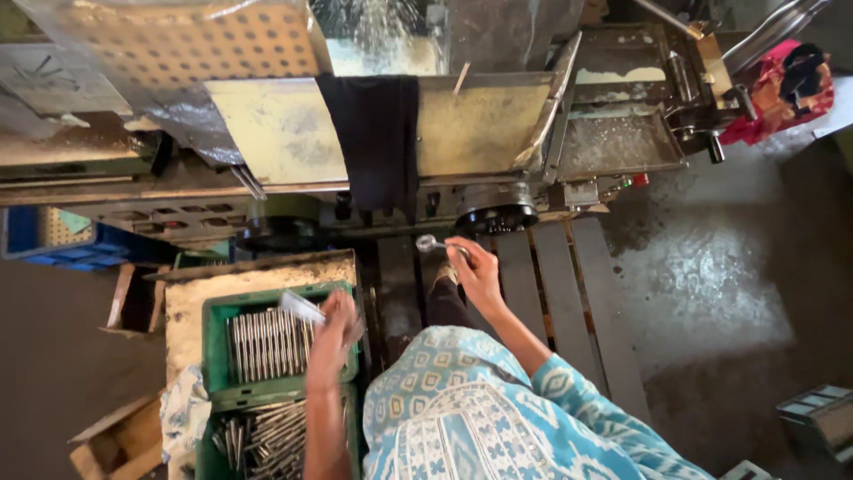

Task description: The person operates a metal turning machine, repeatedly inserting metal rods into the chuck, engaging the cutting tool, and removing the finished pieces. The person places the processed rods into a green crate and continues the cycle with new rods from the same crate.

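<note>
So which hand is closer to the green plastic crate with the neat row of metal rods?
The left hand: it hovers over the green plastic crate, holding a metal rod. The right hand is off to the right, near the machine.

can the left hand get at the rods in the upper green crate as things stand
Probably yes. The left hand hangs right over the upper green crate, already holding a metal rod; the rods in the crate lie uncovered beneath it.
</note>
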